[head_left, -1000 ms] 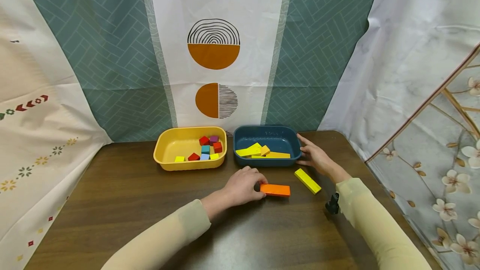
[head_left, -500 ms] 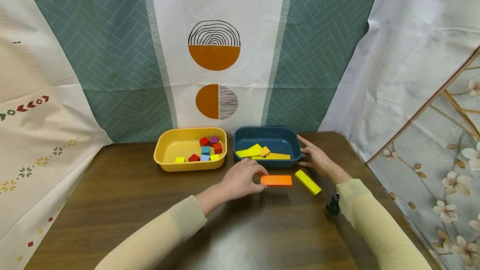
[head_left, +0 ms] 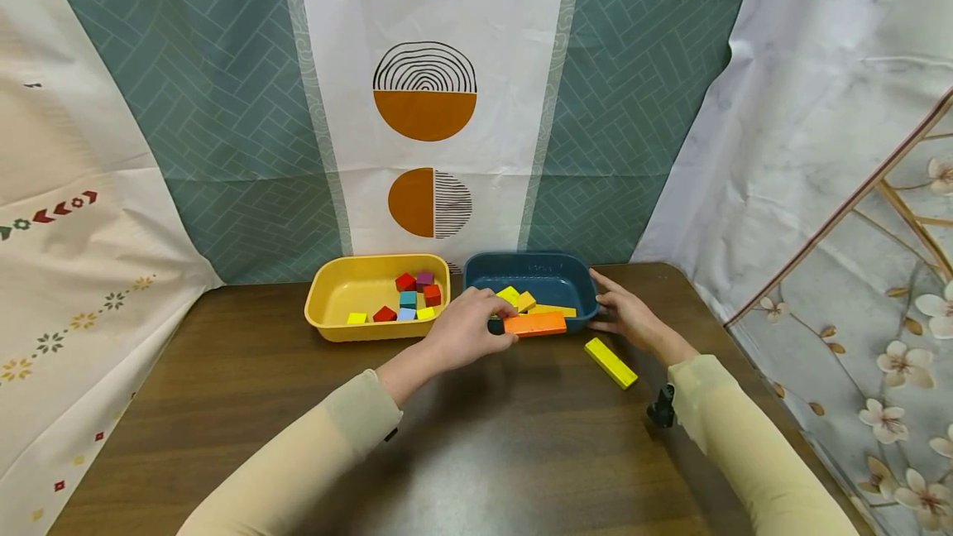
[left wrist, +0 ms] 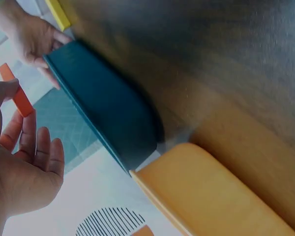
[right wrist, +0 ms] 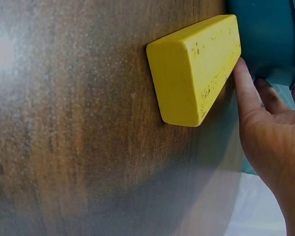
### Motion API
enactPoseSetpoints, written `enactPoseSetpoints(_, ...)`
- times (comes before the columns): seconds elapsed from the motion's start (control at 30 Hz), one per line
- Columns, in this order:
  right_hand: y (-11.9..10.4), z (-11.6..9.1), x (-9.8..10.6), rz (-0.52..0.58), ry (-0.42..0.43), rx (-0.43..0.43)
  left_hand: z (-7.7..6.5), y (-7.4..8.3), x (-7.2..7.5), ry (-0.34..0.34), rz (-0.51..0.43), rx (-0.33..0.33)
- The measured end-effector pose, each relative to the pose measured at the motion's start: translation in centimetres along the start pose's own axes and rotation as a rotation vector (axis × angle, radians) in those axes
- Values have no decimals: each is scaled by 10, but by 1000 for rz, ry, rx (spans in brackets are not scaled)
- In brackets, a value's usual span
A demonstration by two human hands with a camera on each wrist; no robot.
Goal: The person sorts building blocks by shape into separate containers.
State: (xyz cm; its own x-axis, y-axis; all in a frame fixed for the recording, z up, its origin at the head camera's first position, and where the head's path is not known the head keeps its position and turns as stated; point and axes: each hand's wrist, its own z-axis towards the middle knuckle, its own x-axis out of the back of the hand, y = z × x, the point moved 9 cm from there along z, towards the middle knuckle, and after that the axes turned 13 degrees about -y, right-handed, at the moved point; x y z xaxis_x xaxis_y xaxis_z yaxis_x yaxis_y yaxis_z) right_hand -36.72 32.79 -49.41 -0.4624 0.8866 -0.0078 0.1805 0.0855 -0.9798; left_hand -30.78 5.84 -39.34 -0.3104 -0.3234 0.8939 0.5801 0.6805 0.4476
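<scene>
My left hand (head_left: 469, 327) pinches one end of an orange rectangular block (head_left: 536, 323) between thumb and fingers. In the head view the block overlaps the front wall of the dark blue bin (head_left: 487, 269); the left wrist view has it raised beside the bin's rim. Spread fingers of my right hand (head_left: 629, 314) rest against the bin's right end. Inside lie several yellow and yellow-orange blocks (head_left: 553, 310), partly hidden by the orange one. A yellow rectangular block (right wrist: 196, 69) lies on the table near my right hand, close to the bin.
Left of the blue bin stands a yellow bin (head_left: 324, 292) with several small coloured cubes (head_left: 408, 299). Both bins sit at the back of the brown wooden table (head_left: 476, 453), against a hanging patterned cloth (head_left: 417, 213).
My left hand has lifted the orange block off the table and carried it away from me, up to the blue bin's front. My right hand stays at the bin's end.
</scene>
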Motion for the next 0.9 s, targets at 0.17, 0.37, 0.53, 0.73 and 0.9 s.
enactPoseSetpoints(0.17,-2,1,0,14,-9,9,4,-6,11,23,3,18)
enactPoseSetpoints(0.37,-1,1,0,4,-8,8,7,-13,24,53,-6,58)
enactPoseSetpoints(0.53,0,0,1,1,-1,5,11,-19,33,74,7,89)
enactPoseSetpoints(0.73,0,0,1,6,2,5,14,-24,39,76,2,108)
enactPoseSetpoints(0.9,0,0,1,11,1,7,19,-29,42,82,11,124)
